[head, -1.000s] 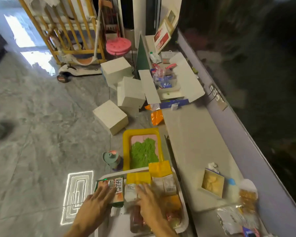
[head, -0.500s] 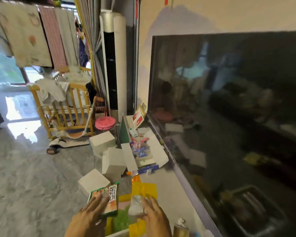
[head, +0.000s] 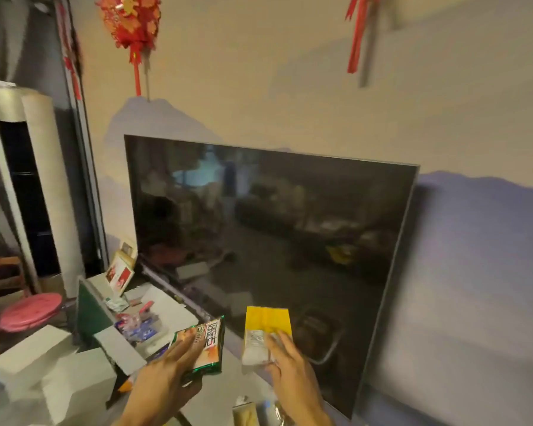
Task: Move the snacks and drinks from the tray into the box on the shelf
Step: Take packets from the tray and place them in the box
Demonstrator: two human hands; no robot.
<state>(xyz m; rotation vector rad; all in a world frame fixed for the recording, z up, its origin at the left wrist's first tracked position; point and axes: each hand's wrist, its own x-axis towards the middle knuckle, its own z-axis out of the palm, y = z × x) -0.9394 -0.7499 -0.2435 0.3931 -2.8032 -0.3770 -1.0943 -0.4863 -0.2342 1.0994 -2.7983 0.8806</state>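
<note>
My left hand (head: 163,379) grips a green snack packet (head: 204,345) with orange print and holds it up in the air. A yellow-topped snack packet (head: 263,333) with a pale lower half is held by my right hand (head: 293,367), level with the green one. Both packets hang above the low shelf (head: 228,392). The open white box (head: 154,321) with small items inside stands on the shelf, ahead and left of my hands. The tray is out of view.
A large dark television (head: 274,241) leans on the wall right behind the shelf. White cubes (head: 68,379) lie on the floor at the left, near a pink stool (head: 28,309). Small packets (head: 253,413) sit on the shelf by my right wrist.
My view has swung up from the tray to the television. Both hands lifted their packets off the tray and carried them up and forward over the shelf.
</note>
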